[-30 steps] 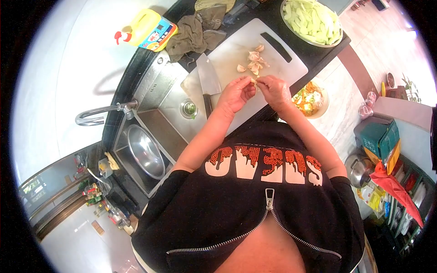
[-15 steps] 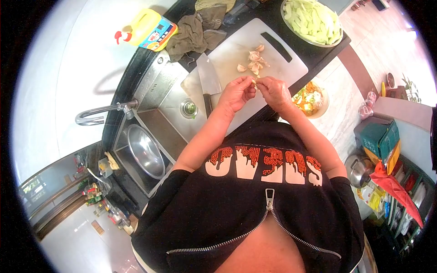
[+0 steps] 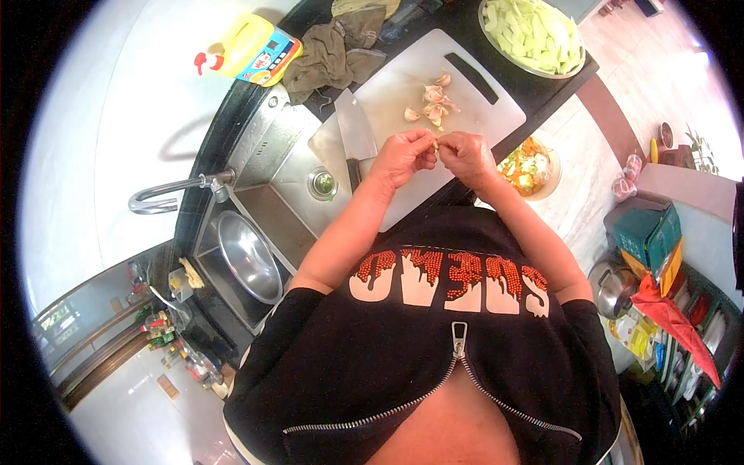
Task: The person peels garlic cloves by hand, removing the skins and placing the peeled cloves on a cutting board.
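Over the near part of the white cutting board [image 3: 486, 120], both hands meet with fingertips pinched together. Between them is a small pale garlic clove [image 3: 435, 146], mostly covered by the fingers. My left hand [image 3: 404, 157] is closed on one side of it, and my right hand [image 3: 467, 158] is closed on the other. Just beyond the fingertips lie several garlic cloves [image 3: 434, 96] and loose skins, with a single clove [image 3: 411, 115] a little to the left. A cleaver [image 3: 355, 132] rests flat on the board's left side, its dark handle toward me, near my left wrist.
To the left is a steel sink [image 3: 291, 186] with a faucet [image 3: 167, 198] and a metal basin [image 3: 249, 256]. Behind stand a yellow jug [image 3: 246, 48] and a crumpled cloth [image 3: 322, 58]. A bowl of sliced green vegetable [image 3: 535, 35] sits far right; a scrap bin [image 3: 552, 180] is below.
My fingers have shifted slightly around the garlic clove, the right fingers curling more and the fingertips dropping a little. The board, cleaver and other cloves stay in place.
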A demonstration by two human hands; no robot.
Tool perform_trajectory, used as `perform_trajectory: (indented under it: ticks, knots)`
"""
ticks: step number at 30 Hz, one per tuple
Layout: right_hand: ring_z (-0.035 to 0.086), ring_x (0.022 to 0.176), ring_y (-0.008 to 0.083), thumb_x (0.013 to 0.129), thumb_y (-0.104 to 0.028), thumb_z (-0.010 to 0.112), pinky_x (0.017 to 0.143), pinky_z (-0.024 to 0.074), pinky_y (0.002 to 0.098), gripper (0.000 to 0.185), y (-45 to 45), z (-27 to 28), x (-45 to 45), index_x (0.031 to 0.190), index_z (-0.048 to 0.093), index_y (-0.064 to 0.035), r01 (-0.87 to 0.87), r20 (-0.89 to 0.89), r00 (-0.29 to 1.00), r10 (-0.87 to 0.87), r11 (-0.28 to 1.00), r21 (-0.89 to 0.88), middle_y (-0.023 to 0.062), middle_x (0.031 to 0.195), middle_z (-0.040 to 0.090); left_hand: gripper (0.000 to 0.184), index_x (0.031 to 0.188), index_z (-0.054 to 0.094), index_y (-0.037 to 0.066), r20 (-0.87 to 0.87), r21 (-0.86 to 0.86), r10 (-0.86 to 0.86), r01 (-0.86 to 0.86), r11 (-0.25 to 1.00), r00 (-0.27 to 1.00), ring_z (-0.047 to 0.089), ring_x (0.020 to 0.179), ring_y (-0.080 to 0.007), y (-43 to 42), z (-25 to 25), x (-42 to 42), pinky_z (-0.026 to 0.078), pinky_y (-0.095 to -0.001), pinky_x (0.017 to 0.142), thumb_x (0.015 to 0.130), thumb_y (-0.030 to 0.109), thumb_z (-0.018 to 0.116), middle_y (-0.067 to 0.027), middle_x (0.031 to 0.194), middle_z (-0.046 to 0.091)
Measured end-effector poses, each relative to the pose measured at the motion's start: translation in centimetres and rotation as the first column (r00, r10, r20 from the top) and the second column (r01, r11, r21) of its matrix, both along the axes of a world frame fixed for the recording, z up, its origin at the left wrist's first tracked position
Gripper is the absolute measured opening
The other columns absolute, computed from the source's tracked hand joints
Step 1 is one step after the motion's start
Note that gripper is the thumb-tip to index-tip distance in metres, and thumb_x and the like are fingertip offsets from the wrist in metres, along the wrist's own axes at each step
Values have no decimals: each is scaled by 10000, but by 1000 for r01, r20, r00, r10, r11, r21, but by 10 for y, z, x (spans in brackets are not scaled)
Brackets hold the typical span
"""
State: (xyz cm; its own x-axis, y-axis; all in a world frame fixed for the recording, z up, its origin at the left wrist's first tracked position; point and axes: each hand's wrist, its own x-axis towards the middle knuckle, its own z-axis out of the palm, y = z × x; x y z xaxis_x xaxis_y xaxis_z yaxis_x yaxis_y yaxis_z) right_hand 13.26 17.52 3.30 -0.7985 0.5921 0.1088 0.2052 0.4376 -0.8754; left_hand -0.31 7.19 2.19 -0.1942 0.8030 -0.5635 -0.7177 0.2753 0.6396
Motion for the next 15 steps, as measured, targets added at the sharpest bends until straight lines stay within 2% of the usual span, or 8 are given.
perform_trajectory:
  ticks: [2, 5, 8, 11, 14, 15]
  knots:
    - [617, 660, 313, 734, -76, 582, 612, 503, 359, 117, 0, -3, 0, 808, 658, -26, 18, -6, 1000, -18, 998, -64, 154, 754, 631, 172, 951, 593, 20, 16, 0, 10, -10, 1000, 1000, 576, 610, -129, 1, -3, 1, 493, -240, 549, 870, 171, 600, -29, 728, 584]
    - [612, 636, 290, 739, -85, 593, 603, 499, 334, 110, -1, 14, 1, 798, 648, -12, 107, 117, 991, -62, 893, -437, 150, 734, 627, 176, 955, 595, 26, 80, 66, -6, 1, 998, 997, 575, 641, -124, 3, -9, 0, 488, -236, 564, 874, 183, 597, -25, 750, 585]
    - [606, 621, 272, 743, -95, 599, 589, 491, 324, 107, 0, 15, 1, 796, 644, -13, 141, 120, 989, -92, 847, -513, 141, 722, 624, 185, 966, 596, 29, 135, 107, -26, 12, 994, 991, 572, 667, -120, 5, -6, 0, 485, -232, 580, 878, 191, 592, -21, 769, 587]
    - [608, 627, 273, 745, -92, 595, 584, 488, 329, 103, -1, 13, 1, 803, 644, -22, 125, 45, 992, -120, 983, -136, 139, 728, 624, 197, 988, 596, 31, 79, 60, -34, 29, 998, 996, 574, 670, -118, 6, 4, 1, 491, -230, 598, 879, 196, 588, -18, 775, 586]
    - [609, 632, 279, 746, -97, 594, 583, 487, 332, 102, 2, 4, 0, 804, 644, -28, 61, -33, 998, -59, 996, 60, 135, 736, 625, 205, 1015, 595, 25, 20, 52, -34, 33, 998, 999, 578, 680, -115, 3, 5, 1, 500, -231, 613, 883, 181, 580, -19, 785, 588]
    - [608, 625, 272, 748, -98, 592, 583, 487, 329, 105, 1, 4, 0, 805, 644, -28, 72, -25, 997, -72, 997, 15, 135, 728, 624, 204, 1021, 594, 22, 28, 59, -41, 39, 997, 999, 580, 683, -115, 2, 4, 0, 504, -233, 616, 884, 172, 577, -21, 795, 588]
